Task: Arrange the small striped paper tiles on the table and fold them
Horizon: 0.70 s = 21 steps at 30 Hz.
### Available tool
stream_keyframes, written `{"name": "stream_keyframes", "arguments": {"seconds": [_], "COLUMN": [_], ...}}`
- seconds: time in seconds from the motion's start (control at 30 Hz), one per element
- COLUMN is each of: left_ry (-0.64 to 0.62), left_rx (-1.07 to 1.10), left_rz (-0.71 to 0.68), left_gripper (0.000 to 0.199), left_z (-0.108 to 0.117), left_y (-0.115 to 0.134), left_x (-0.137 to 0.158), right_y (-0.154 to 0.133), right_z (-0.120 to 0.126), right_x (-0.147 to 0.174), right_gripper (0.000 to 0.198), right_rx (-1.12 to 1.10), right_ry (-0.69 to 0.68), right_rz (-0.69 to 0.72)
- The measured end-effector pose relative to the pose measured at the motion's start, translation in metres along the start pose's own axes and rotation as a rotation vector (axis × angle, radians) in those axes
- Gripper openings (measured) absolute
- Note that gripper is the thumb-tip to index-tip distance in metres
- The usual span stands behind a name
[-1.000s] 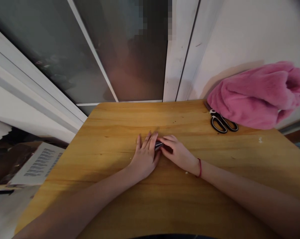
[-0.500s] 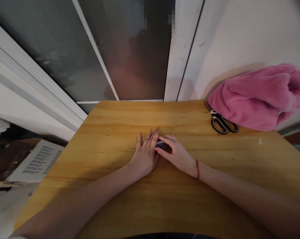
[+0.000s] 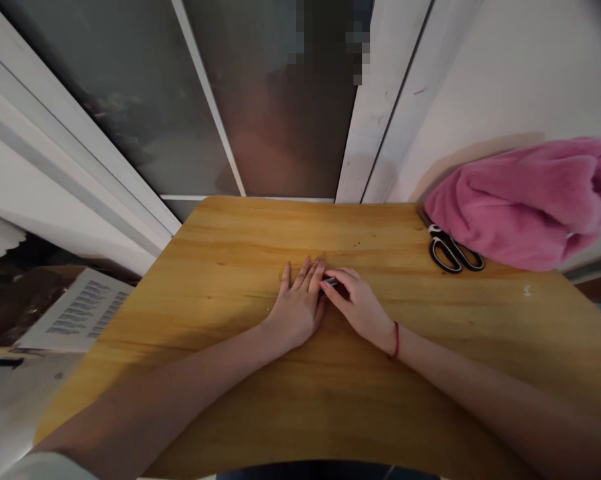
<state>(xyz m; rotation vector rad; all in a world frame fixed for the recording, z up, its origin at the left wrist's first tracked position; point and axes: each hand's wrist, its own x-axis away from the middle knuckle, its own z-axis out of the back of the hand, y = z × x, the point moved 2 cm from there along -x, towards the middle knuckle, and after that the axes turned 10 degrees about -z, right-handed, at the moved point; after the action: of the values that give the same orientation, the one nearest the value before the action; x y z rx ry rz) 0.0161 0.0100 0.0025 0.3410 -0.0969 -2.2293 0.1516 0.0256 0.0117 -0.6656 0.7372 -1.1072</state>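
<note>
My left hand (image 3: 300,300) lies flat on the wooden table (image 3: 260,413), palm down, with its fingers stretched out and slightly spread. Against its forefinger and thumb side, my right hand (image 3: 353,300) pinches a small dark object with a pale edge (image 3: 329,285) between thumb and fingers. Only a short strip of that object shows; the fingers hide the rest, so its kind cannot be made out. A red cord circles my right wrist.
Scissors with black and white handles (image 3: 453,253) lie at the back right, their blades partly under a pink plush cloth (image 3: 525,207). A cardboard box (image 3: 75,313) stands left of the table. Behind the table are glass door panels (image 3: 280,133) and a white wall.
The view has shifted a little. My right hand has drawn back slightly relative to my left fingers, and the dark object's pale edge shows at a different angle. My left hand stays flat.
</note>
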Motion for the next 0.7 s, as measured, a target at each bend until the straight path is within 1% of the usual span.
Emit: {"name": "stream_keyframes", "arguments": {"seconds": [0.2,0.33,0.5,0.7], "left_ry": [0.000,0.006,0.001,-0.002], "left_rx": [0.001,-0.025,-0.037,-0.038], "left_rz": [0.016,0.014,0.014,0.016], "left_gripper": [0.052,0.052,0.053,0.054], "left_z": [0.0004,-0.0013,-0.0011,0.0001], "left_y": [-0.0004,-0.0006,0.0003,0.0012], "left_x": [-0.0002,0.0001,0.0004,0.0006], "right_y": [0.0006,0.0027,0.0046,0.0053], "right_z": [0.0035,0.0042,0.0043,0.0050], "right_x": [-0.0010,-0.0020,-0.0014,-0.0001], "right_gripper": [0.019,0.022,0.020,0.018], "right_rx": [-0.049,-0.100,-0.151,-0.103], "right_ry": [-0.004,0.001,0.016,0.025], "right_rz": [-0.008,-0.071,-0.114,-0.097]}}
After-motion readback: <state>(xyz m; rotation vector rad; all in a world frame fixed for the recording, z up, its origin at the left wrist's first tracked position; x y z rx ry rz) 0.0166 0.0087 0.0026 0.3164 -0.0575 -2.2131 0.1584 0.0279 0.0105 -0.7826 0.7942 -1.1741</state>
